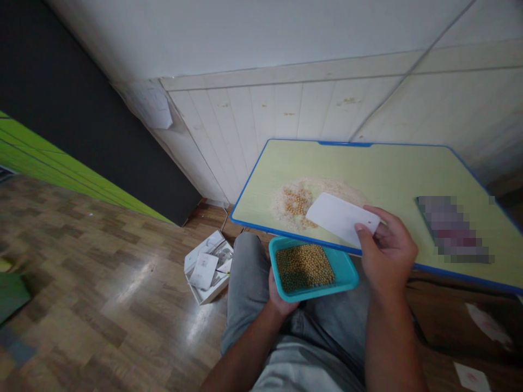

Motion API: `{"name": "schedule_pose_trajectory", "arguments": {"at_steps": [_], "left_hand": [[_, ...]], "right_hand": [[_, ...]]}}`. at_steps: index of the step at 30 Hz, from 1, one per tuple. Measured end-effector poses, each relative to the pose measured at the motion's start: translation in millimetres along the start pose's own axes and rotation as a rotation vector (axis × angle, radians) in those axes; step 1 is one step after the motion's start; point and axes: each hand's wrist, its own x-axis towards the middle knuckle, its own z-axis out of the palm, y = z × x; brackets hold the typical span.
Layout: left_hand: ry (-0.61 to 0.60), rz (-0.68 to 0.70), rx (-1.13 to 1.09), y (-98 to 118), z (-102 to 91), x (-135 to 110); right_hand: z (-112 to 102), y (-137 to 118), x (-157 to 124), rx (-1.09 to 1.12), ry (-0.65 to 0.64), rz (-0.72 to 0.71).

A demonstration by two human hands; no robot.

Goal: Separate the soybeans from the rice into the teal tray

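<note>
My right hand (388, 250) pinches a white plastic scraper (339, 218), whose edge rests in a pale pile of white grains (339, 190) on a pale green board with a blue rim (388, 174). Yellow soybeans (296, 201) lie within that pile. My left hand (280, 294) holds a teal plastic tray (343, 267) below the board's near edge, its fingers hidden beneath the tray. The tray holds a layer of soybeans (304, 267).
A pixelated flat object (451, 228) lies on the board's right side. An open box with papers (208, 267) sits on the wooden floor (102, 283) left of my knee. White panelling (286, 109) stands behind the board. Papers (488, 325) lie at lower right.
</note>
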Motion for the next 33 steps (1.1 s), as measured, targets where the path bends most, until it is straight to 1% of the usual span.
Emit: {"name": "schedule_pose_trajectory", "arguments": {"at_steps": [2,9,17,22,29,33], "left_hand": [[0.006,-0.003,0.013,0.6,0.7,-0.6],[-0.036,0.001,0.034,1.2,0.3,0.7],[0.000,-0.029,-0.053,2.4,4.7,-4.0],[-0.036,0.012,0.020,2.4,4.9,-8.4],[0.020,0.004,0.044,0.8,1.5,-1.8],[0.015,0.000,0.003,-0.1,-0.8,1.2]], "right_hand": [[0.3,-0.3,0.0,0.001,0.003,0.001],[-0.3,-0.3,0.4,-0.004,-0.009,-0.003],[-1.8,-0.1,0.8,0.014,0.005,-0.006],[-1.9,0.5,-0.3,0.009,0.008,-0.010],[-1.8,5.9,1.4,0.012,0.017,-0.058],[-2.4,6.7,1.6,0.028,-0.001,-0.070]]}}
